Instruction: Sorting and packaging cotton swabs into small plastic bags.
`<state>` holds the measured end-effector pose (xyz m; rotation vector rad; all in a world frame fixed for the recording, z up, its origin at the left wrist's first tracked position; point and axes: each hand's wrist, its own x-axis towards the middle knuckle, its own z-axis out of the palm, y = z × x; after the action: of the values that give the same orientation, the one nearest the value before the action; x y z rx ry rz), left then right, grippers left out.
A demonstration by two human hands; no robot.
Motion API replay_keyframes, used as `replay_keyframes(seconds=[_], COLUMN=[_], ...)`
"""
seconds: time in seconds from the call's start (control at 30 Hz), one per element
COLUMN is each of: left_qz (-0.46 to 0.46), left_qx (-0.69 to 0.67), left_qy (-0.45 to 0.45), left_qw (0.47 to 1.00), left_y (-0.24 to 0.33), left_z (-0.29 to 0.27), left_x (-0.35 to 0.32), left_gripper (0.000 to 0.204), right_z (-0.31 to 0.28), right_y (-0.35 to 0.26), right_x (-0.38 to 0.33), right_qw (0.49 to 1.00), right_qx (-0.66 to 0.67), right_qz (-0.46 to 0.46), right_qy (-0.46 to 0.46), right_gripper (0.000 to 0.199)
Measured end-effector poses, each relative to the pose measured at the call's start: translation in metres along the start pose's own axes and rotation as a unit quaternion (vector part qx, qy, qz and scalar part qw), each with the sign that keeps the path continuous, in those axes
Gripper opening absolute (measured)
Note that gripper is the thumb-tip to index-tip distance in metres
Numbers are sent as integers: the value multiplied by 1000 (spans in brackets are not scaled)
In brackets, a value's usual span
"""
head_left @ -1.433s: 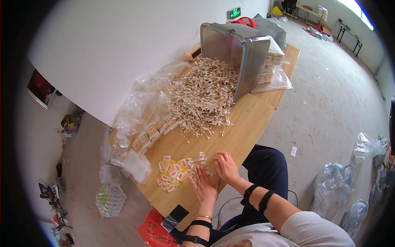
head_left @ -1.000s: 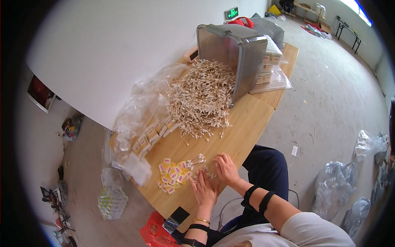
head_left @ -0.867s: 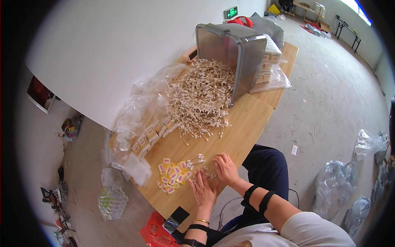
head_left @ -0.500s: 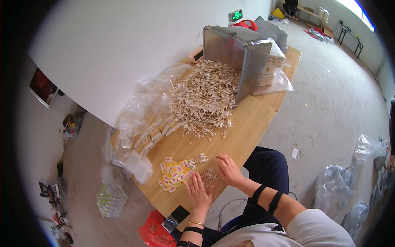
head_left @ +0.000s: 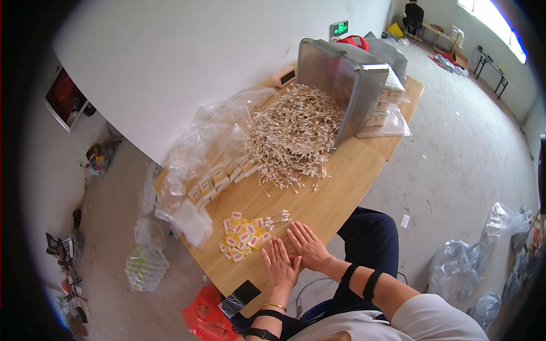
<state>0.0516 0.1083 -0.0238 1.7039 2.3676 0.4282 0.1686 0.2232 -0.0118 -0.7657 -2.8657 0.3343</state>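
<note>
Both hands lie over the near part of the wooden table (head_left: 335, 190), side by side with fingers stretched out. A small group of cotton swabs (head_left: 290, 246) shows between them, mostly hidden by the hands. My left hand (head_left: 281, 266) is flat, its fingertips beside the small yellow-and-white printed cards (head_left: 243, 236). My right hand (head_left: 309, 248) is flat too and touches or nearly touches the swabs from the other side. Just beyond the fingertips lies another small bunch of cotton swabs (head_left: 277, 219). Farther back is a big heap of cotton swabs (head_left: 293, 136).
A grey translucent bin (head_left: 324, 71) lies on its side behind the heap. Small packed boxes (head_left: 219, 177) and clear plastic bags (head_left: 199, 136) line the left side. A black flat object (head_left: 247, 292) lies at the near corner, above a red bag (head_left: 207, 318). Another person (head_left: 413, 16) sits far off.
My right hand has moved left and down onto the near swabs, closing the gap to my left hand. The whole view has shifted slightly.
</note>
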Motion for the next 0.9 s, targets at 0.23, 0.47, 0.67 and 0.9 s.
replay_keyframes(seconds=[0.23,0.47,0.67,0.9], left_qz=[-3,12,41,30], left_qx=[25,8,79,48], left_qy=[17,8,-4,13], left_qw=[1000,1000,996,998], left_y=[2,-5,6,9], left_z=[-4,-8,0,4], left_x=[2,-3,-6,-6], left_gripper=[90,85,83,82], right_z=[7,-23,-28,-32], right_y=[1,7,20,18], right_x=[-1,1,16,28], right_qw=[1000,993,988,992], right_qx=[-10,111,128,99], right_qz=[4,-17,-15,-45], right_qy=[11,33,80,56], right_gripper=[80,73,39,27])
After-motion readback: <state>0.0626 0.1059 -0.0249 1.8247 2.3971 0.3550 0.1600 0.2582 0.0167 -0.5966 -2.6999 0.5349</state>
